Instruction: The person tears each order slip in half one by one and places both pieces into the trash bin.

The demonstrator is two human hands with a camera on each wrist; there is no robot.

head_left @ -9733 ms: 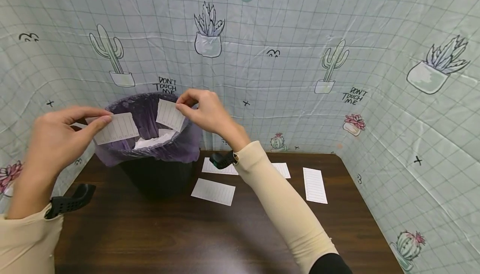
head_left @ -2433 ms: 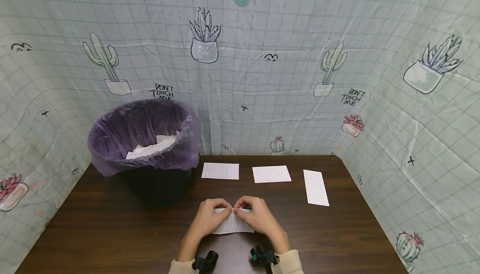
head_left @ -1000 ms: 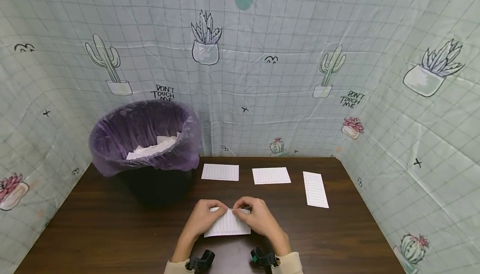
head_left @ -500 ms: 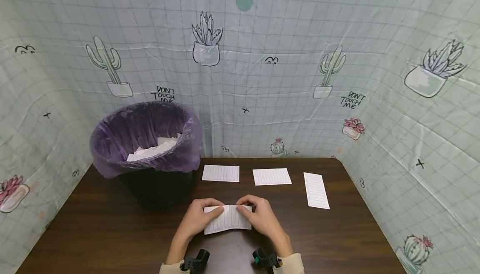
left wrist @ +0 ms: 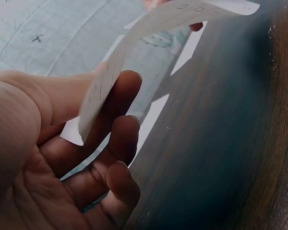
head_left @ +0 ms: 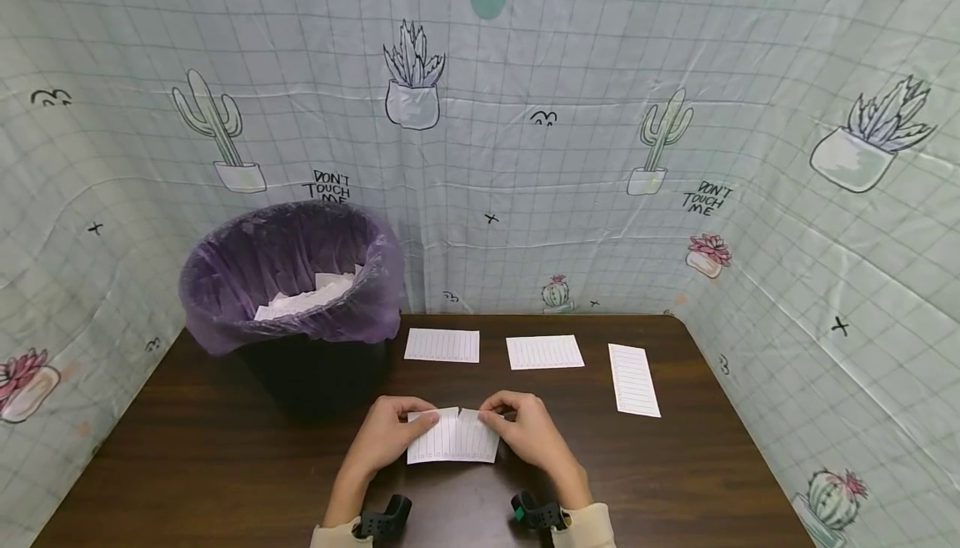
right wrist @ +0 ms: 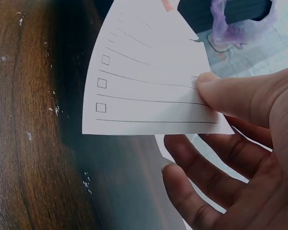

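Between my hands, over the near middle of the table, is a white lined checklist card (head_left: 442, 441) with small checkboxes along its near edge. A short tear splits its far edge near the middle; below that the card is still joined. My left hand (head_left: 386, 439) pinches the card's left part between thumb and fingers, and my right hand (head_left: 531, 433) pinches the right part. The left wrist view shows the card (left wrist: 117, 62) bent in a curve, with the lower fingers loosely curled below it. In the right wrist view the thumb presses on the lined face of the card (right wrist: 149, 91).
At the back left stands a black bin (head_left: 318, 377) with a purple liner (head_left: 225, 273), holding white paper pieces (head_left: 307, 299). Three more lined cards lie along the back of the brown table: left (head_left: 442, 345), middle (head_left: 544, 352) and right (head_left: 633, 379). A patterned curtain (head_left: 510, 164) surrounds it.
Earlier both hands held torn card pieces over the bin. A card was then gripped at the near middle of the table. Since then my hands have moved apart, and a tear now shows at its far edge.
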